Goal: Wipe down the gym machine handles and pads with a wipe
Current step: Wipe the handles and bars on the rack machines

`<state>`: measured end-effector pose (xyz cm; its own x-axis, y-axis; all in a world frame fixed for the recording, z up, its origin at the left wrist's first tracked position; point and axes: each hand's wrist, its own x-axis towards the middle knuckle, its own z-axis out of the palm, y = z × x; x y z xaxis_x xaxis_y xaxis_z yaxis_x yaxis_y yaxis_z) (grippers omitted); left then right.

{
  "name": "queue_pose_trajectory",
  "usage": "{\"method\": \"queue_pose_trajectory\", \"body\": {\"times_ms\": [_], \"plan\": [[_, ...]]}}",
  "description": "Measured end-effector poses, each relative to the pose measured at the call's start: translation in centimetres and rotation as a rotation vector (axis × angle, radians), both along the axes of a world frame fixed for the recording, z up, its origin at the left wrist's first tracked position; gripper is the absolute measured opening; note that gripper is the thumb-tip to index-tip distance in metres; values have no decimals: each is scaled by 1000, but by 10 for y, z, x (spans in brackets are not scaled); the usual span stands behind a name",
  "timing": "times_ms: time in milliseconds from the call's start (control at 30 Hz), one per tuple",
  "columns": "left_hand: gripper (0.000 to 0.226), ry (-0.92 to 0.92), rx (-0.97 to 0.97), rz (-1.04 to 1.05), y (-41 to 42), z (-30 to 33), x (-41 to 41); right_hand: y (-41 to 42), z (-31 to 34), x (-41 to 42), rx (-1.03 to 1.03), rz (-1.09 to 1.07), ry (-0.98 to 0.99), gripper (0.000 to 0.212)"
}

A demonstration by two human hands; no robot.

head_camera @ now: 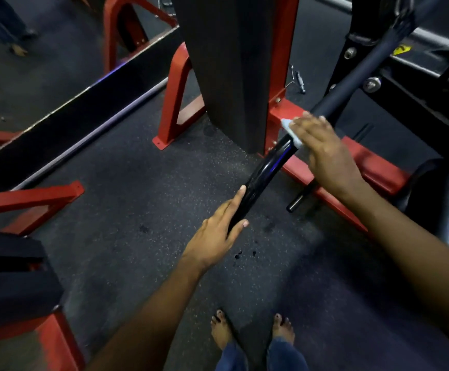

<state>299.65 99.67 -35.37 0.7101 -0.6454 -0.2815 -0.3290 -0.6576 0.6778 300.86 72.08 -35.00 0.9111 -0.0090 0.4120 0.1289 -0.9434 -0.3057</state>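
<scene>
**Black handle, white wipe: the grip is half done**

Black and glossy, the handle (264, 180) is the landmark here; it runs as a slanted bar from the machine arm down toward the person. The right hand (322, 148) lies on its upper part, where the shiny sleeve meets the matte bar (352, 84). The fingers are almost straight and spread, and they press a white wipe (289, 128) flat on the bar; they do not look curled round it. The wipe shows only at the fingertips and under the palm edge. The left hand (218, 228) is at the lower end of the handle. Its fingers are extended along the side of the bar and the thumb is under the tip, so it steadies the handle lightly; I would not call it a firm grip.

In my judgement the risk is this: the wipe is held only by pressure, so a fast stroke down the smooth sleeve can leave it behind or let it drop to the floor. Also the handle may swing, because the left hand only supports it.

Behind the handle stands a red frame (285, 49) with a dark upright panel (226, 62). Right of the handle is a dark rounded pad (448, 199), apparently not yet wiped. Below the handle, the speckled rubber floor (126, 188) shows some dark spots (240, 254).
</scene>
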Motion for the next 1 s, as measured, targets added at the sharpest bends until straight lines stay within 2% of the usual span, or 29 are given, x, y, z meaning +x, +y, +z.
{"method": "queue_pose_trajectory", "body": {"times_ms": [33, 100, 200, 267, 333, 433, 500, 600, 700, 767, 833, 933, 1000], "plan": [[66, 4, 3, 0, -1, 1, 0, 5, 1, -1, 54, -66, -19, 44], [65, 9, 11, 0, -1, 1, -2, 27, -2, -11, 56, -15, -66, 41], [65, 5, 12, 3, -2, 1, -1, 53, -7, -31, -190, 346, -67, 39], [64, 11, 21, 9, -2, 1, -2, 39, -1, -24, -291, 471, -5, 38], [64, 13, 27, 13, -2, 1, -4, 17, 5, -7, -241, 381, 29, 36], [64, 23, 32, 18, -3, 1, -6, -15, 22, 16, -35, 14, 18, 36], [65, 31, 40, 19, -3, 1, -7, -9, 26, 20, 58, -103, 31, 36], [64, 35, 36, 13, -4, 1, -7, 30, 15, 2, -29, 41, 43, 26], [63, 45, 44, 7, -7, 1, -8, 42, 10, -20, -168, 312, 6, 39], [63, 47, 44, 10, -9, 0, -10, 21, 8, -16, -229, 368, 12, 39], [63, 48, 42, 22, -8, -3, -12, -3, 5, -6, -139, 250, 47, 36], [63, 44, 39, 31, -8, -5, -13, -26, 5, 6, 69, -43, 43, 44], [63, 43, 36, 30, -8, -4, -12, -14, 5, 4, 103, -92, 18, 47]]}}
